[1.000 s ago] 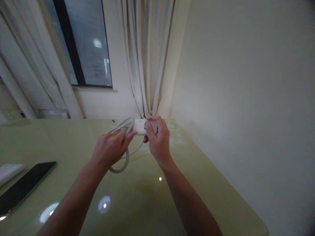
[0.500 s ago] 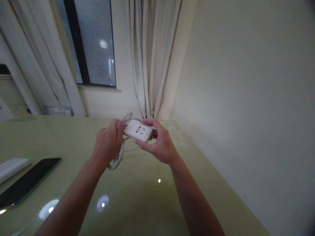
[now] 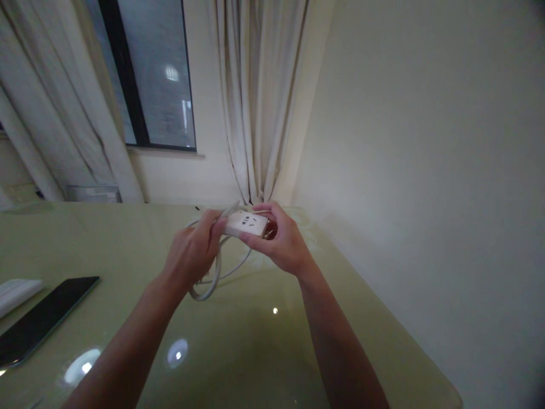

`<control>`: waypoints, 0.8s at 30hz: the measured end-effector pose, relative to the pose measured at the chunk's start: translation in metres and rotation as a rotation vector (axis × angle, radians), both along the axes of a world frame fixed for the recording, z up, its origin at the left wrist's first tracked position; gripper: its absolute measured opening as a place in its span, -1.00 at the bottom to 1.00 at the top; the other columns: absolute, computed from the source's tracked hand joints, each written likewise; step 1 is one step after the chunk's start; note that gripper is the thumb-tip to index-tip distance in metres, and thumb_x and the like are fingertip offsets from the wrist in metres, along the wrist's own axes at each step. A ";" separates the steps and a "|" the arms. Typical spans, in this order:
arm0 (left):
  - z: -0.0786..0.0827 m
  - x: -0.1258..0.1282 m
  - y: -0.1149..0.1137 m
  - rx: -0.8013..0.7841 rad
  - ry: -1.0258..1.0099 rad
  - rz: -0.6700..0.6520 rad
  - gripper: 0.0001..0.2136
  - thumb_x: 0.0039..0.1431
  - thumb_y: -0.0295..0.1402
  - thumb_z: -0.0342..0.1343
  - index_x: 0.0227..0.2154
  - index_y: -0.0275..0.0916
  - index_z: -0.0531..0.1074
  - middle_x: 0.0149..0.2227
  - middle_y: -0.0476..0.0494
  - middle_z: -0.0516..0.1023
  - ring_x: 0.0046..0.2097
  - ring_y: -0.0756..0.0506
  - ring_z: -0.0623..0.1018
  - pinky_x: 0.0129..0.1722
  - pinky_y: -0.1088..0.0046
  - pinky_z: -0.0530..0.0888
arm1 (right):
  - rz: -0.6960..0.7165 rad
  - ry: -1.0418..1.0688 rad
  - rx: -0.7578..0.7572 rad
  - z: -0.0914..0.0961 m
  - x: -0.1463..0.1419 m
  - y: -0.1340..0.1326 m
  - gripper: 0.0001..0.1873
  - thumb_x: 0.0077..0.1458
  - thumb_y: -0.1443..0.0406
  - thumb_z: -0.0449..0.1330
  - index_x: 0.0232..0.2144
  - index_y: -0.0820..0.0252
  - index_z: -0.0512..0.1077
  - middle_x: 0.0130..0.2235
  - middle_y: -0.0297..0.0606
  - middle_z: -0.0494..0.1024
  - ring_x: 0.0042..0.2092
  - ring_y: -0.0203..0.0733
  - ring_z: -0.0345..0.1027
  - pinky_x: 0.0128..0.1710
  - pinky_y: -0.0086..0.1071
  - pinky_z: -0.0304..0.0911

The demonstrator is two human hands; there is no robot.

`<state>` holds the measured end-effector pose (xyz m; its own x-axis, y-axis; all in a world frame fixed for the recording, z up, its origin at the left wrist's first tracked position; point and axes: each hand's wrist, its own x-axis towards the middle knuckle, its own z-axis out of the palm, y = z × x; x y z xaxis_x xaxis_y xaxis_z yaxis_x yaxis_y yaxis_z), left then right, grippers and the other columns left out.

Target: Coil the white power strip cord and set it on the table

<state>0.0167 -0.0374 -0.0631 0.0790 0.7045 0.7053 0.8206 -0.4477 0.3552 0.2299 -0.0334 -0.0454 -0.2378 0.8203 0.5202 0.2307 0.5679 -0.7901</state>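
A small white power strip (image 3: 247, 223) with its socket face up is held over the glossy green table (image 3: 238, 352). My right hand (image 3: 281, 243) cups it from the right and below, fingers wrapped round its end. My left hand (image 3: 192, 254) is closed on the coiled white cable (image 3: 213, 278), whose loops hang from the strip down to the table; its thumb touches the strip's left end.
A dark tablet (image 3: 40, 318) lies at the table's left, with a white object (image 3: 15, 292) beside it at the edge of view. Pale curtains (image 3: 259, 96) and a dark window (image 3: 147, 74) stand behind the table. A bare wall runs along the right.
My right hand turned from gripping the strip from above to cupping it underneath, so the socket face now shows. The strip has settled flatter than half a second ago. My left hand kept hold of the cable.
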 end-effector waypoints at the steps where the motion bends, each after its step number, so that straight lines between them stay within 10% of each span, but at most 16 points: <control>1: -0.001 0.001 -0.001 0.015 0.012 -0.013 -0.57 0.51 -0.05 -0.25 -0.04 -0.19 0.45 -0.51 -0.05 0.61 -0.52 -0.13 0.60 -0.48 0.42 0.35 | -0.032 -0.004 0.006 -0.001 0.000 0.002 -0.34 -0.01 0.06 0.51 0.07 0.03 0.38 -0.11 -0.24 0.65 -0.28 -0.20 0.52 -0.31 -0.34 0.44; 15: -0.005 0.019 -0.011 0.128 0.183 -0.185 -0.55 0.51 -0.08 -0.16 0.15 -0.21 0.48 -0.38 -0.13 0.70 -0.40 -0.15 0.68 -0.44 0.42 0.41 | -0.247 -0.059 0.150 -0.009 -0.018 0.005 -0.27 0.02 0.09 0.45 0.19 0.05 0.33 -0.11 -0.21 0.69 -0.20 -0.07 0.57 -0.16 -0.21 0.43; 24: 0.006 0.005 -0.002 0.151 -0.265 -0.009 -0.72 0.44 -0.16 0.01 -0.04 -0.22 0.50 -0.16 -0.18 0.69 -0.18 -0.13 0.67 -0.11 0.34 0.54 | -0.165 0.305 -0.058 -0.028 -0.021 0.030 -0.34 -0.05 0.07 0.50 0.07 0.10 0.45 -0.12 -0.23 0.62 -0.22 -0.20 0.44 -0.26 -0.34 0.40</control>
<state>0.0212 -0.0392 -0.0574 -0.1159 0.5902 0.7989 0.7040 -0.5186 0.4853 0.2087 -0.0030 -0.0734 0.0596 0.8652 0.4979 0.0639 0.4945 -0.8668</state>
